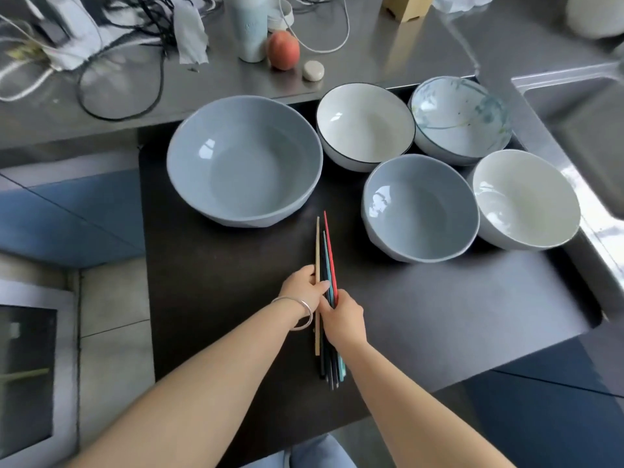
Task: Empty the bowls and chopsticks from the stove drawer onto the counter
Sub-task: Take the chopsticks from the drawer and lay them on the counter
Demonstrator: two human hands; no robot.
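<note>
Hands are gathering the chopsticks (326, 258) in the drawer (216, 282): left hand (304, 287) and right hand (342, 317) are both holding them. Next, lifting them to the counter (422, 52); 5 bowls are waiting.

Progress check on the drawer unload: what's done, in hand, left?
Done: nothing visibly moved yet; the counter holds no bowls or chopsticks. In hand: left hand and right hand both grip the chopsticks, low over the drawer. Left: all five bowls, from the large grey bowl to the white bowl.
</note>
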